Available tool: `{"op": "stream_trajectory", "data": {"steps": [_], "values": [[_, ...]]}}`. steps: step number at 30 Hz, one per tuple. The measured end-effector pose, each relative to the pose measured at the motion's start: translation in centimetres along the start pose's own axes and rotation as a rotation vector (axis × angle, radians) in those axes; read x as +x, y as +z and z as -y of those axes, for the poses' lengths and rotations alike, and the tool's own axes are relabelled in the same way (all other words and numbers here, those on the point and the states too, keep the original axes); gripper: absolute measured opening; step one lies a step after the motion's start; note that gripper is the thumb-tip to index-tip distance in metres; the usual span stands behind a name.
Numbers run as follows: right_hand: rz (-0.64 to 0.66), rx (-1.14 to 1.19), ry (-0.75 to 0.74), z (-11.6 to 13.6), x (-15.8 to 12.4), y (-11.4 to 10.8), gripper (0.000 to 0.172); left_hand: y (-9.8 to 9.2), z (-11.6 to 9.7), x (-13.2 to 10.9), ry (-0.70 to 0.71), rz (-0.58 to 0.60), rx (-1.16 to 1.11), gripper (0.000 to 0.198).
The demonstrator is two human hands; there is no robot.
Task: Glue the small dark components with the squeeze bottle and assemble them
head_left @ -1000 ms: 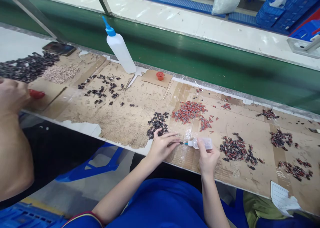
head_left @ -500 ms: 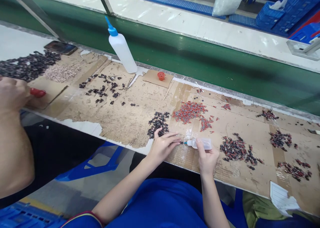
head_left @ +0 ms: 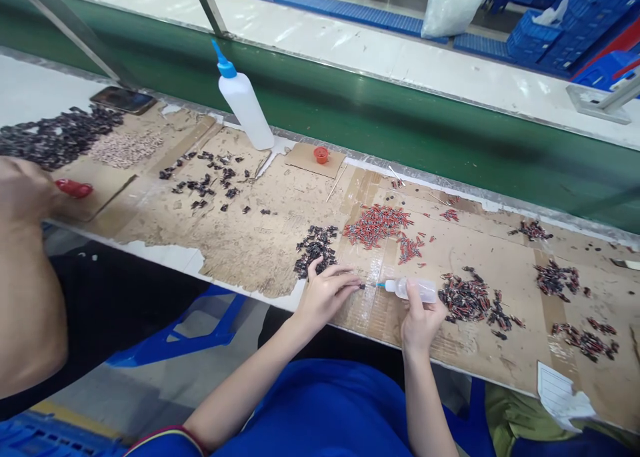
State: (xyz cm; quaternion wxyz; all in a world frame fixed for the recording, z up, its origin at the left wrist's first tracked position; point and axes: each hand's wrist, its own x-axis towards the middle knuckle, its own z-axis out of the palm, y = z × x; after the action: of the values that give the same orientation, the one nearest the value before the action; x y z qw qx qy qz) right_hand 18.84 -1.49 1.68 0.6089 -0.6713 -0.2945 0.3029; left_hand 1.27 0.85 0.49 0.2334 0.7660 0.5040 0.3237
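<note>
Between the fingertips of my left hand (head_left: 324, 293) is a small black part (head_left: 362, 286), held close above the cardboard. My right hand (head_left: 421, 318) grips a small clear squeeze bottle (head_left: 416, 289) lying sideways, its thin blue tip pointing left at the black part with a gap between them. Just behind my left hand lies a pile of black parts (head_left: 316, 249). Beyond the bottle is a heap of small red parts (head_left: 376, 225). To the right of my right hand sits a pile of black-and-red pieces (head_left: 466, 295).
A tall white bottle with a blue nozzle (head_left: 246, 110) stands at the back, near a red cap (head_left: 321, 155). More black-and-red piles (head_left: 557, 278) lie to the right. At far left a co-worker's hand (head_left: 23, 189) is beside a red object (head_left: 74, 188).
My right hand has drawn the squeeze bottle to the right, so its tip has come away from the black part. My left hand stays nearly in place.
</note>
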Motion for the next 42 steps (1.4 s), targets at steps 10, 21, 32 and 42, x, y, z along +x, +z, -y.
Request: {"op": "stream_trajectory", "data": {"steps": [10, 21, 32, 42], "values": [[-0.054, -0.720, -0.403, 3.1, 0.6, 0.3, 0.048, -2.6, 0.4, -0.8, -0.019, -0.117, 0.043, 0.024], [0.475, -0.949, -0.638, 2.3, 4.1, 7.3, 0.030, -3.2, 0.7, -1.2, -0.035, -0.087, 0.013, 0.027], [0.474, -1.003, -0.648, 3.1, 2.9, 6.5, 0.025, -3.0, 0.4, -1.4, -0.114, -0.233, -0.035, 0.020], [0.501, -0.114, -0.121, 4.1, 1.5, 5.5, 0.018, -1.9, -1.1, 0.1, -0.256, -0.303, -0.093, 0.017]]}}
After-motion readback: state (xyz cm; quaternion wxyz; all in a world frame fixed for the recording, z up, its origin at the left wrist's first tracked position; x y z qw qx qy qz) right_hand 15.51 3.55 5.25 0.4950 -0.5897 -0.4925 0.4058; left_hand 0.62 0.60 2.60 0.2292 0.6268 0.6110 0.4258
